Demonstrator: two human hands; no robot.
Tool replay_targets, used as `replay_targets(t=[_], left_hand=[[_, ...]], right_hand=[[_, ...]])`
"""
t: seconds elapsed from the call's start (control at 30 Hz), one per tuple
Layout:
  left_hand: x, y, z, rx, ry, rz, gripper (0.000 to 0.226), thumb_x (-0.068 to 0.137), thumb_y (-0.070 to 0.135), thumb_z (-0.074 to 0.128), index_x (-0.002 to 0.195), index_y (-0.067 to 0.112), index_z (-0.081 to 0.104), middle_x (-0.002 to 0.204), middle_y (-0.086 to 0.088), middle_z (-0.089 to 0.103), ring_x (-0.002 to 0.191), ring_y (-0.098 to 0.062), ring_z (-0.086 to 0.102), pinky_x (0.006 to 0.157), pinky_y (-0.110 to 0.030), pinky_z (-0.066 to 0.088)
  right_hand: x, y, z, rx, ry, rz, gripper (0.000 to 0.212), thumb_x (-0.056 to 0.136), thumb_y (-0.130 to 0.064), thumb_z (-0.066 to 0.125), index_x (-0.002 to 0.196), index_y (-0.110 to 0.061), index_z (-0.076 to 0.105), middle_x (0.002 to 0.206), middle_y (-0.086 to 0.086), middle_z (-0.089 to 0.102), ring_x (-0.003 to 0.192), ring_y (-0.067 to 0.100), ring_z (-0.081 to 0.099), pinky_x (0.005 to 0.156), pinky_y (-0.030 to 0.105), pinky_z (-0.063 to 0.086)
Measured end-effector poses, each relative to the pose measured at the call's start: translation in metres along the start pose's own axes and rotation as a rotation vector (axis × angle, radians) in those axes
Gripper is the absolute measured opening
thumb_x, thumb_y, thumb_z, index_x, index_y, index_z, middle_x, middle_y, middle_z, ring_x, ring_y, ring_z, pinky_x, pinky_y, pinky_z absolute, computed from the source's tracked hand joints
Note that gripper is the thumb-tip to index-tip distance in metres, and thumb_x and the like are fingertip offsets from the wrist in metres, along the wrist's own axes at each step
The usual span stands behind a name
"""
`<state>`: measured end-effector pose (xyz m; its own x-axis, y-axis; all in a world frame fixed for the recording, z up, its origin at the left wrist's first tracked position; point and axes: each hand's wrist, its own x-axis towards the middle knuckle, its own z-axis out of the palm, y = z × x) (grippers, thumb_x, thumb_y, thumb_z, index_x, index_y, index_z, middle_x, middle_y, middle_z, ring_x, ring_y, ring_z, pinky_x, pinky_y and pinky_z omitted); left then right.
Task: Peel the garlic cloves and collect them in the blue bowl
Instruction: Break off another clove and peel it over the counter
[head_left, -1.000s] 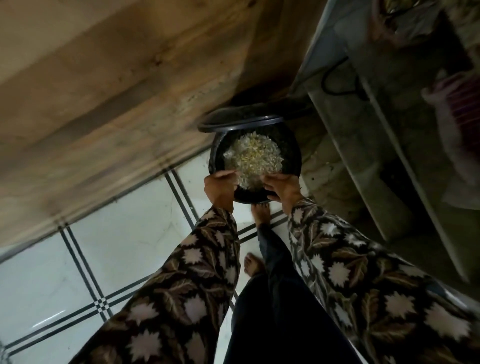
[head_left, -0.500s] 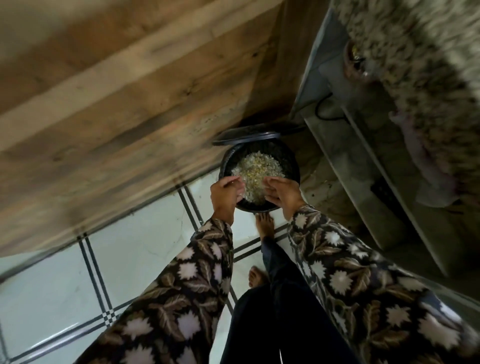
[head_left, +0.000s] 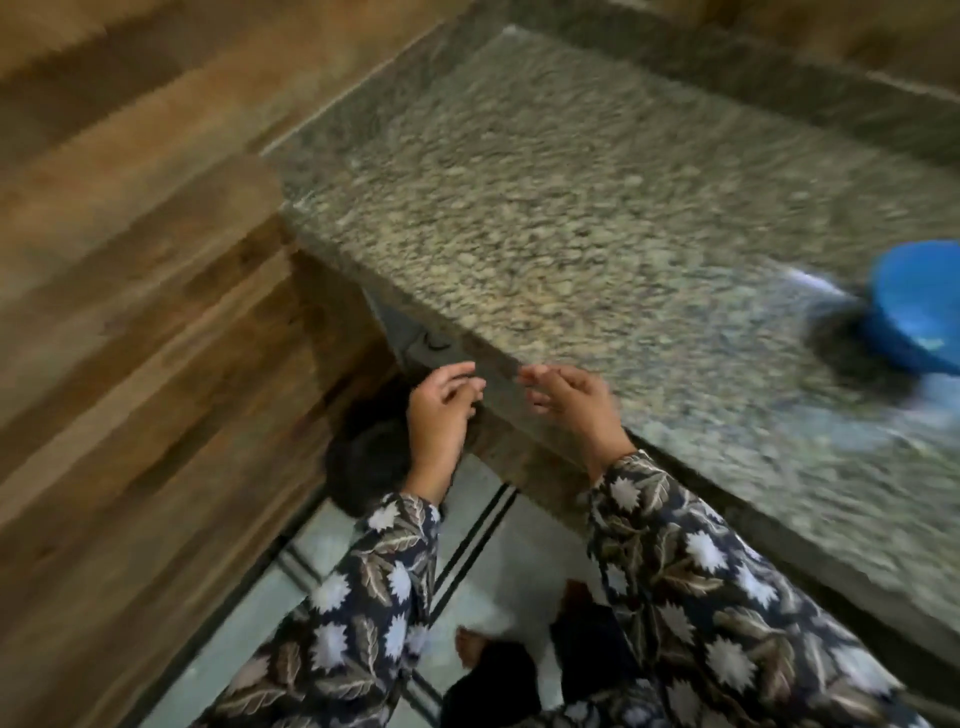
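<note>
The frame is motion-blurred. The blue bowl (head_left: 917, 306) stands on the speckled granite counter (head_left: 571, 208) at the far right edge; its contents are not visible. My left hand (head_left: 441, 410) and my right hand (head_left: 571, 400) hover side by side in front of the counter's near edge, fingers loosely curled, holding nothing. A dark round bin (head_left: 369, 467) sits on the floor below my left hand, mostly hidden. No garlic cloves are visible.
Wood-panelled cabinet fronts (head_left: 130, 312) fill the left side. The white tiled floor (head_left: 483, 582) with dark lines lies below, with my bare feet on it. The granite counter edge runs diagonally in front of me.
The view has swung up from the bin of peels to the counter. Both hands have left the bin's rim and risen, empty, to counter-edge height. The blue bowl has come into view.
</note>
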<state>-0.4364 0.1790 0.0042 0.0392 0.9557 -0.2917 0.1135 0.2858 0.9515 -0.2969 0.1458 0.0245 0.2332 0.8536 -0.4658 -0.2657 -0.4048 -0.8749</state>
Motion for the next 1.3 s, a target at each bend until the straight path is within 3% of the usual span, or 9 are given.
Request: replay_targets(t=[0.1,0.23,0.3,0.53,0.7,0.9,1.1,1.2,1.3], left_hand=[[-0.022,0.02,0.081,0.089,-0.218,0.04,0.015,0.088,0.004,0.061,0.098,0.014,0.066,0.091,-0.007,0.069,0.077,-0.013,0.064,0.066,-0.017,0.052],[-0.059,0.028,0.193,0.272,-0.509,0.132,0.018,0.085,-0.001,0.063,0.101,0.006,0.069,0.098,-0.013,0.069,0.082,-0.016,0.062,0.081,-0.03,0.052],[-0.078,0.023,0.247,0.387,-0.622,0.204,0.021,0.085,0.002,0.063,0.104,0.009,0.069,0.098,-0.008,0.069,0.085,-0.013,0.063,0.084,-0.031,0.053],[-0.108,-0.003,0.376,0.832,-0.613,0.661,0.028,0.084,0.004,0.062,0.11,0.007,0.069,0.114,-0.013,0.061,0.106,-0.028,0.056,0.093,-0.028,0.038],[-0.118,-0.003,0.385,0.89,-0.529,0.711,0.017,0.088,0.008,0.062,0.102,0.008,0.071,0.101,-0.007,0.068,0.093,-0.019,0.061,0.08,-0.015,0.04],[-0.115,0.078,0.411,0.554,-0.324,0.727,0.022,0.084,0.006,0.067,0.106,0.002,0.068,0.096,0.003,0.065,0.083,-0.009,0.062,0.075,-0.008,0.048],[-0.036,0.082,0.441,0.88,-0.425,0.435,0.011,0.077,0.0,0.072,0.088,-0.002,0.072,0.088,-0.018,0.071,0.084,-0.027,0.068,0.085,-0.042,0.055],[-0.022,0.08,0.445,0.876,-0.418,0.402,0.015,0.078,-0.001,0.071,0.092,-0.003,0.071,0.093,-0.02,0.07,0.09,-0.029,0.068,0.087,-0.043,0.053],[-0.033,0.091,0.441,0.785,-0.381,0.51,0.022,0.085,0.001,0.064,0.106,-0.002,0.069,0.102,-0.016,0.07,0.095,-0.026,0.066,0.09,-0.035,0.051]], right_hand=[[-0.03,-0.009,-0.087,0.089,0.169,-0.052,0.015,0.093,-0.012,0.051,0.088,-0.008,0.063,0.07,-0.004,0.063,0.054,0.0,0.058,0.052,0.012,0.044],[-0.074,-0.007,-0.202,0.094,0.434,-0.133,0.012,0.091,-0.01,0.053,0.084,-0.011,0.063,0.079,0.003,0.064,0.066,0.005,0.063,0.062,0.013,0.049],[-0.097,-0.001,-0.257,0.022,0.586,-0.196,0.007,0.089,-0.008,0.057,0.087,-0.01,0.064,0.083,0.007,0.065,0.078,0.015,0.062,0.075,0.025,0.051],[-0.156,0.015,-0.409,-0.399,1.021,-0.235,0.02,0.086,-0.01,0.06,0.104,-0.015,0.067,0.102,0.007,0.066,0.091,0.018,0.06,0.079,0.027,0.046],[-0.161,0.024,-0.461,-0.552,1.005,-0.179,0.03,0.087,-0.013,0.059,0.118,-0.014,0.059,0.118,0.007,0.058,0.102,0.02,0.055,0.077,0.023,0.041],[-0.148,0.027,-0.477,-0.635,0.901,-0.07,0.043,0.083,-0.016,0.063,0.125,-0.018,0.053,0.13,0.005,0.05,0.118,0.023,0.046,0.099,0.031,0.04],[-0.145,0.029,-0.474,-0.574,0.894,-0.106,0.026,0.083,-0.011,0.063,0.109,-0.017,0.063,0.107,0.002,0.061,0.1,0.018,0.058,0.09,0.028,0.049],[-0.146,0.028,-0.472,-0.501,0.906,-0.121,0.028,0.082,-0.009,0.064,0.11,-0.015,0.063,0.099,-0.001,0.06,0.084,0.008,0.056,0.074,0.014,0.046],[-0.142,0.027,-0.466,-0.259,0.911,-0.137,0.042,0.078,-0.008,0.069,0.118,-0.009,0.058,0.108,0.002,0.061,0.093,0.011,0.057,0.077,0.013,0.046]])
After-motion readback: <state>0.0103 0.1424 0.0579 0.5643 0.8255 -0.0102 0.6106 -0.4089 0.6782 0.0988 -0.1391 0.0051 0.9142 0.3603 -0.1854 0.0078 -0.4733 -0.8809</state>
